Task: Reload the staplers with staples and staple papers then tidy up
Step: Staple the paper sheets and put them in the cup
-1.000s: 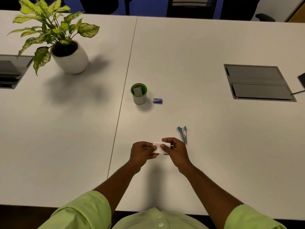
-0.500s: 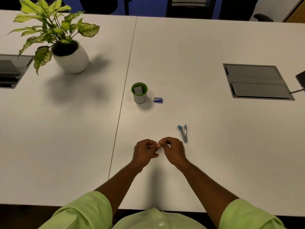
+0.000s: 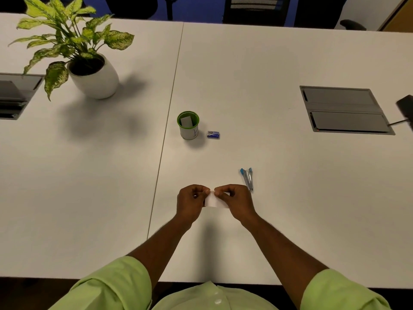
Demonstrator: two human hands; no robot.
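A small white paper (image 3: 212,200) sits between my hands just above the table. My left hand (image 3: 191,203) pinches its left edge and my right hand (image 3: 234,201) pinches its upper right part, fingertips nearly meeting at the top. A small blue and silver stapler (image 3: 247,179) lies on the table just to the right of my right hand, apart from it. Farther back a blue staple box (image 3: 213,134) lies beside a green-rimmed cup (image 3: 188,125) with a white slip inside.
A potted plant (image 3: 89,70) in a white pot stands at the back left. Grey floor-box covers are set into the table at right (image 3: 344,109) and far left (image 3: 13,95). A dark object (image 3: 405,108) with a cable pokes in at the right edge. Chairs stand behind the table.
Both hands have kept working the paper; half a second ago it was almost hidden between the fingertips, now a wider white part shows below them. Stapler, box and cup have not moved.
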